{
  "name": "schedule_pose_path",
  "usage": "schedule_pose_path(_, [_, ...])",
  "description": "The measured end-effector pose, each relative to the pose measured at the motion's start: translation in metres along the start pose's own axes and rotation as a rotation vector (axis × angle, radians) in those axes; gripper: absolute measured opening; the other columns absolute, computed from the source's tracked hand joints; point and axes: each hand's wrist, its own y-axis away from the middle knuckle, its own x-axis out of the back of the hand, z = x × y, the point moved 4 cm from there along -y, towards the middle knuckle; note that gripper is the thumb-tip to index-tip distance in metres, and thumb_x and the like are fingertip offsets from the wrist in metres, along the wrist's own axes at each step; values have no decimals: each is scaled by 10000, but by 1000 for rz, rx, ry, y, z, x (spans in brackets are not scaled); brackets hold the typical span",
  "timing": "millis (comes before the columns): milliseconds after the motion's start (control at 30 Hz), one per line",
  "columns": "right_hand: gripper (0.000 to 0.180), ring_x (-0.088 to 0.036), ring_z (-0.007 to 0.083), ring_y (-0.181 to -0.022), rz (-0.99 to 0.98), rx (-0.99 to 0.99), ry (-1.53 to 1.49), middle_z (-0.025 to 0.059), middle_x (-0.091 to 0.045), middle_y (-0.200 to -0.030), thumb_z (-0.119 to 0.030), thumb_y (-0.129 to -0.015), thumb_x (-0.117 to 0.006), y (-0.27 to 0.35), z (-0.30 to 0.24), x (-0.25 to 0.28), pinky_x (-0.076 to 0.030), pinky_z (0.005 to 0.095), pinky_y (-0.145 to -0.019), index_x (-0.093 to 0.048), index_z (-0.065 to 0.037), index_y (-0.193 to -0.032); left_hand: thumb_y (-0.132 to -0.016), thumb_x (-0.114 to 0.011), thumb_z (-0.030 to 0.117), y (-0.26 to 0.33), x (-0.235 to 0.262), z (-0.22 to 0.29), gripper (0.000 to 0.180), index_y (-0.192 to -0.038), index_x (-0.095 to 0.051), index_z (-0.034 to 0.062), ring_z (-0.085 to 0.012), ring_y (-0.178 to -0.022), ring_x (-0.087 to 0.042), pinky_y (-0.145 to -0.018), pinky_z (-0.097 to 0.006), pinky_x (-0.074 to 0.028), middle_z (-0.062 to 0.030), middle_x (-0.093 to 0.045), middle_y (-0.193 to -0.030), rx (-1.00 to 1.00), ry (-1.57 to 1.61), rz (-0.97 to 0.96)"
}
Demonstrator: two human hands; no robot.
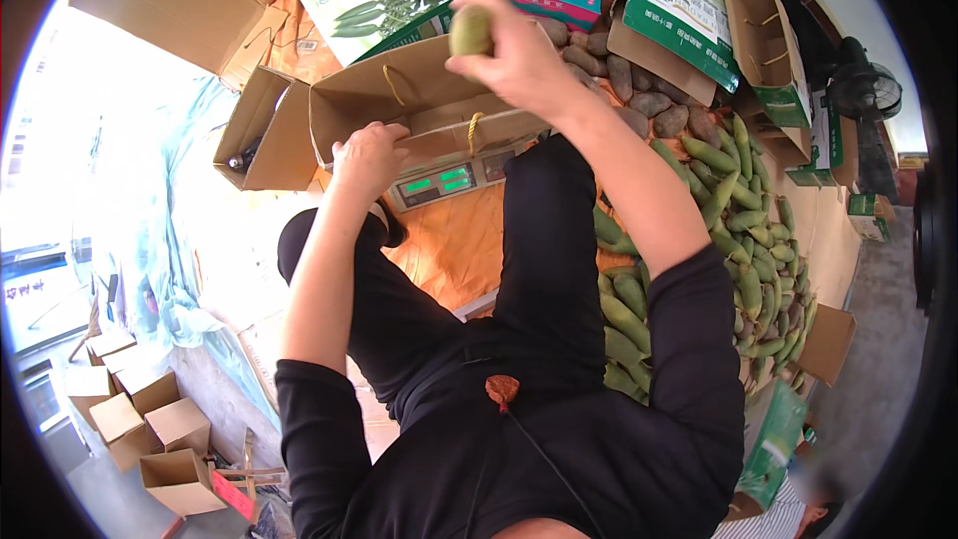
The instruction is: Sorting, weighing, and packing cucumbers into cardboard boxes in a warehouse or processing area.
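Fingers of the right hand (517, 55) pinch a green radish (470, 33), which appears over the far wall of the open carton (429, 70). Its visible long axis runs up the view; root-end direction cannot be determined. Left hand (369, 157) fingers overlap the near rim, clamping indeterminable.

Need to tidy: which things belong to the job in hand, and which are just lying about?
Apparently in use:
green vegetable in the right hand
open carton at the left hand
lit scale
green vegetable heap

Seemingly lying about:
fan
small boxes
bluish plastic sheet
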Motion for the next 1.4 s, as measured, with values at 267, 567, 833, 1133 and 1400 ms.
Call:
schedule_pose_path(267, [527,-539,304,-1096,-540,-325,550,136,-561,-1153,-193,-738,-710,15,86,-74,-448,410,-892,-468,-103,-1197,-836,-582,290,0,-44,14,196,-934,-655,137,-265,-937,-563,-895,-441,-345,-52,-636,-924,67,-58,290])
schedule_pose_path(567, [274,-632,204,-874,10,-219,-63,108,-649,-958,-144,-816,-633,58,48,15,-496,319,-773,-605,-60,-1076,-830,-592,299,-5,-50,2,189,-879,-635,121,-260,-905,-555,-869,-446,-363,-43,-623,-889,51,-92,355])
schedule_pose_path(833, [238,-637,313,-883,268,-813,286,146,-659,-907,-148,-830,-607,301,179,62,-494,380,-778,-592,-31,-1036,-842,-578,293,-10,-52,13,175,-904,-630,138,-255,-913,-562,-846,-448,-367,-24,-624,-895,-5,-109,370])
schedule_pose_path(1133, [340,-531,324,-1031,-540,-1243,602,121,-598,-937,-230,-766,-658,518,184,-24,-444,460,-850,-576,-96,-1067,-848,-577,293,-8,-52,7,182,-918,-627,133,-257,-919,-564,-850,-448,-367,-24,-628,-916,17,-127,372])
schedule_pose_path(1400, [392,-473,254,-1141,-520,-1359,775,93,-550,-1107,-226,-799,-623,549,203,-28,-438,461,-868,-527,-113,-1162,-840,-591,264,-10,-52,11,161,-904,-624,121,-260,-897,-557,-834,-435,-366,-35,-618,-896,10,-113,399])
